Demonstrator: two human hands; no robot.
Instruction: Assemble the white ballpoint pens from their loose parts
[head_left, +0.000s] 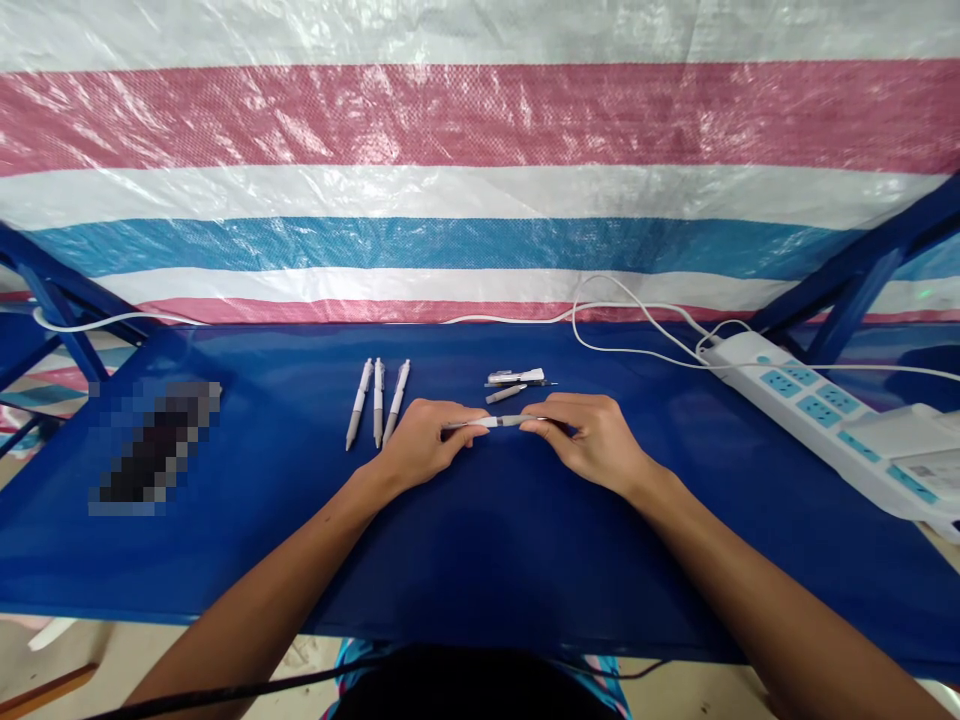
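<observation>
Pen [491, 422] held level mid-assembly, left hand [420, 445] & right hand [592, 440] fingers pinched on its ends. Loose pen parts [517, 383] at 12 o'clock, three pens [377, 402] at 10. Next move likely needs halves aligned, pressed together.

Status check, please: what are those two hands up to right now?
Left hand and right hand shut on one pen. Three pens left, loose parts behind.

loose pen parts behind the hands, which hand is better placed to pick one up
Right, probably. The loose pen parts lie just beyond the right hand, nearer its fingers than the left hand. Both hands hold the pen, so one must let go.
</observation>
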